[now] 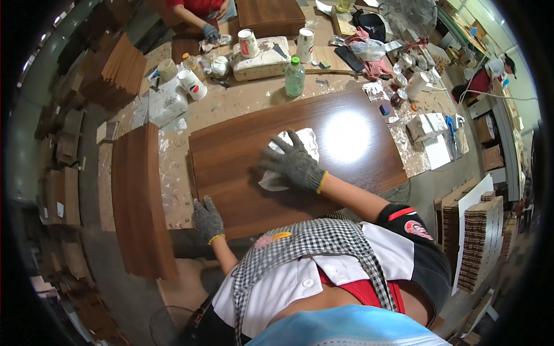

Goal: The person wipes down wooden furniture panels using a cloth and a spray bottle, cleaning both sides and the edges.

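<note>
A dark brown wood-grain board point(231, 173) lies flat on the worktable in front of me. Beneath my gloved right hand point(293, 162) is a crumpled white cloth point(310, 142), pressed against the board near its middle. The fingers of that hand are spread over the cloth, not wrapped round it. My left hand point(208, 220), also in a grey knit glove, rests at the board's near left corner with its fingers stretched out. Bright light reflects off the board's right part.
A stack of narrow brown panels point(141, 202) stands at the left. Beyond the board are a green-capped bottle point(294, 79), paper cups point(192, 85) and a paint-spattered block point(259, 60). Jars point(399, 97) stand at the right. A co-worker's gloved hand point(211, 32) is across the table.
</note>
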A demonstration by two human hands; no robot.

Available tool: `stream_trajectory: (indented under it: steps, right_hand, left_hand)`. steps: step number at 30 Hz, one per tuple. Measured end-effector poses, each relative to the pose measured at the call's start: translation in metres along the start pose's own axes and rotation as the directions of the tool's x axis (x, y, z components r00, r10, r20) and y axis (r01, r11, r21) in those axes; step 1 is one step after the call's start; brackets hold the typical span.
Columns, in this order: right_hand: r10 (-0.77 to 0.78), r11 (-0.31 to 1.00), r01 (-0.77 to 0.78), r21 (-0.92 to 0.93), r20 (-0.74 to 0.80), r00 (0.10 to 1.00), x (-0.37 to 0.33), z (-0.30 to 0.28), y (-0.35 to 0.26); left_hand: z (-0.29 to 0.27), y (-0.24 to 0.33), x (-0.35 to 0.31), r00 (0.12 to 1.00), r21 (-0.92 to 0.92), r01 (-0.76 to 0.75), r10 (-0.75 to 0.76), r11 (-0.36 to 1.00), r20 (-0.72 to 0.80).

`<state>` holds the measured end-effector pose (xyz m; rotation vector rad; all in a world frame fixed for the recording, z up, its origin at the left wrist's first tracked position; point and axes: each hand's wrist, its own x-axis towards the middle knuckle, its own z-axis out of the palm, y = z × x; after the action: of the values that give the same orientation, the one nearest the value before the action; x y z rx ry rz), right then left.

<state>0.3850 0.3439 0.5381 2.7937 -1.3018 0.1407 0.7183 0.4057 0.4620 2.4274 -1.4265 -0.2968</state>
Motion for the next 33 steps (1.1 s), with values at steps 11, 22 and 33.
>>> stream_trajectory:
  steps: [11, 22, 33]
  right_hand:
    - [0.810, 0.563, -0.748, -0.351, 0.056, 0.584, -0.237, 0.112, 0.272]
    - [0.583, 0.809, -0.573, 0.131, -0.060, 0.810, 0.169, 0.106, 0.020]
    - [-0.046, 0.941, 0.100, 0.323, -0.168, 0.985, 0.072, 0.069, -0.094]
  left_hand:
    - [-0.004, -0.030, -0.003, 0.992, -0.007, -0.129, 0.130, 0.992, 0.011]
    - [-0.006, -0.041, -0.003, 0.993, -0.115, -0.115, 0.116, 0.987, 0.000]
    - [0.013, -0.071, -0.007, 0.963, 0.148, -0.232, 0.249, 0.961, -0.107]
